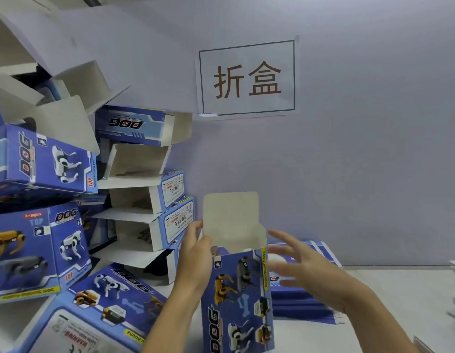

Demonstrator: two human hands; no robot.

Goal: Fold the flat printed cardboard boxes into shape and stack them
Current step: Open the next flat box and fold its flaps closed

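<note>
Left hand (193, 253) fingers grip the upright box (238, 299) (flap raised); right hand (297, 261) fingers released.

A white wall sign (246, 79) on the far wall reads "折盒". The blue folded boxes (47, 161) piled at left read "DOG", "TOP", "FUNNY MOVING DOG", "3+ages" and "WARNING".

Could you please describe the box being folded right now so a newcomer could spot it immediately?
Start at the white wall sign and look straight down. There a blue printed box stands upright, gripped by the left hand, with the right hand open beside it. Unlike the piled boxes on the left, its plain lid flap sticks straight up.
</note>
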